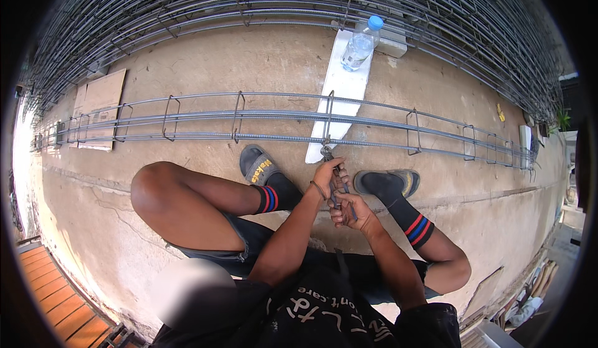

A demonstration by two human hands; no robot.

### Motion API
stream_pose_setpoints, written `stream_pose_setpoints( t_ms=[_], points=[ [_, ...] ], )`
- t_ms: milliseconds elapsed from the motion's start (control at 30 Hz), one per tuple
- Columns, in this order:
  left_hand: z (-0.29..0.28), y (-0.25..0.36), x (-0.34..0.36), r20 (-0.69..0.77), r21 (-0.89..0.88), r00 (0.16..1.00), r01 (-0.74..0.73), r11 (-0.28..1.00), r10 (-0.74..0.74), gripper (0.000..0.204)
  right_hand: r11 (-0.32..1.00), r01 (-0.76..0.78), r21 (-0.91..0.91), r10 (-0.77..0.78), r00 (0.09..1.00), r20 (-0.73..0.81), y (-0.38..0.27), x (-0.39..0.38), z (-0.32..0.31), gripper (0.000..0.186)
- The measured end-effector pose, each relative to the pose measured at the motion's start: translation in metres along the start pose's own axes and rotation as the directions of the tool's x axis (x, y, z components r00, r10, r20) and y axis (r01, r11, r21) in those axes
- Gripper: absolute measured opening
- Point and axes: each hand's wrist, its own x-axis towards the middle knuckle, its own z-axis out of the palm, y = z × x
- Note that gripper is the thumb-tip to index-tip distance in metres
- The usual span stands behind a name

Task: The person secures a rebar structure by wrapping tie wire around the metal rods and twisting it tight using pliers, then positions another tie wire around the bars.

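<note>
A pair of pincers (326, 152) reaches up from my hands, its jaws at the near bar of a long rebar cage (280, 116), beside a square stirrup (330, 116). My left hand (326, 177) is closed around the upper part of the pincers. Lower down and to the right, my right hand (352, 212) grips the handles. Whatever is between the jaws is too small to make out. Under the cage at this spot lies a white board (341, 96), which bears a clear plastic bottle (361, 46) with a blue cap.
Stacked rebar cages (249, 2) run along the far side. A flat cardboard piece (99, 108) lies at the left, partly under the cage. My sandalled feet stand either side of my hands, the left foot (265, 167) close to the cage. An orange slatted surface (56, 292) is at lower left.
</note>
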Motion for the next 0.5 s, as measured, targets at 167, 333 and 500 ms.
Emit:
stream_pose_setpoints(
  t_ms=[167, 333, 500],
  points=[
    [0.016, -0.004, 0.009, -0.222, 0.037, 0.975, -0.026, 0.999, 0.034, 0.028, 0.955, 0.053, -0.291, -0.163, 0.916, -0.367, -0.018, -0.060, 0.054, 0.054],
    [0.025, 0.004, 0.012, -0.161, -0.140, 0.986, 0.008, 0.990, -0.031, 0.027, 0.431, -0.103, -0.897, -0.446, 0.839, -0.311, -0.021, -0.142, 0.024, 0.050],
    [0.022, 0.006, 0.009, -0.176, -0.105, 0.984, 0.013, 0.994, -0.031, 0.026, 0.309, 0.104, -0.945, -0.921, 0.281, -0.270, -0.047, -0.161, 0.038, 0.024]
  ],
)
